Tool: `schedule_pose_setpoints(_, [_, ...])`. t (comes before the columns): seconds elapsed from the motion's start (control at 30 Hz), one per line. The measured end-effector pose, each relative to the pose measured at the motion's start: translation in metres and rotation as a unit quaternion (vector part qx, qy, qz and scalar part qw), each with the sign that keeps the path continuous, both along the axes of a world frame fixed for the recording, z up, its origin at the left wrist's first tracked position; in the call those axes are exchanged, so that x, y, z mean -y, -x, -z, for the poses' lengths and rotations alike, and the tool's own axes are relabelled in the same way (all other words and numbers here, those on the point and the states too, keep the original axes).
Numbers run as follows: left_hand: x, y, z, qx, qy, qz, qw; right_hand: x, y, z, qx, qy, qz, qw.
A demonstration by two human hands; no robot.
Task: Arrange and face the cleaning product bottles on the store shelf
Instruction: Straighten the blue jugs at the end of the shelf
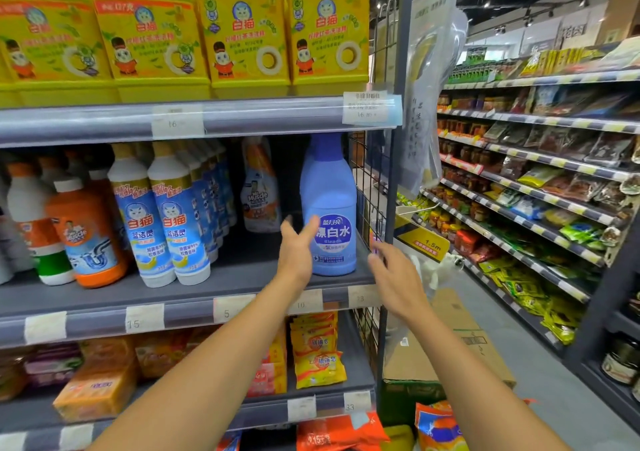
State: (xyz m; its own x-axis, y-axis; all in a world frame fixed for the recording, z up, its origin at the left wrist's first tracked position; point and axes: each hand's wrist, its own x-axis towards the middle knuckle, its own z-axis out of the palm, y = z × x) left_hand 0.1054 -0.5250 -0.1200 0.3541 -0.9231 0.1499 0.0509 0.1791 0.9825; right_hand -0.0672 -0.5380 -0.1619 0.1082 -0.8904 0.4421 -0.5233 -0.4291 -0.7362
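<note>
A blue bleach bottle (328, 204) stands upright at the right end of the grey middle shelf (221, 277), label facing out. My left hand (298, 249) is open, fingers spread, touching or just beside the bottle's left side. My right hand (391, 274) hovers open to the bottle's right, in front of the shelf's end frame, apart from the bottle. White and blue toilet cleaner bottles (176, 215) stand in rows at the shelf's middle. An orange drain cleaner bottle (88, 232) stands further left. One orange spray refill pouch (259, 187) sits deep at the back.
Yellow detergent jugs (242, 31) fill the top shelf. Soap packs and yellow pouches (317, 350) lie on the lower shelf. A wire grid end panel (370, 187) closes the shelf's right side. A cardboard box (460, 343) sits on the aisle floor, with food shelves (540, 173) opposite.
</note>
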Motion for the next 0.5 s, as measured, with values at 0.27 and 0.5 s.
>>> schedule_pose_setpoints(0.27, [0.031,-0.023,-0.011,-0.226,0.003,0.101,0.969,0.043,-0.05,-0.048,0.356,-0.242,-0.142,0.892])
schedule_pose_setpoints(0.5, [0.044,-0.01,0.001,-0.228,-0.009,0.133,0.964,0.052,-0.068,-0.045,0.425,-0.249,-0.127,0.861])
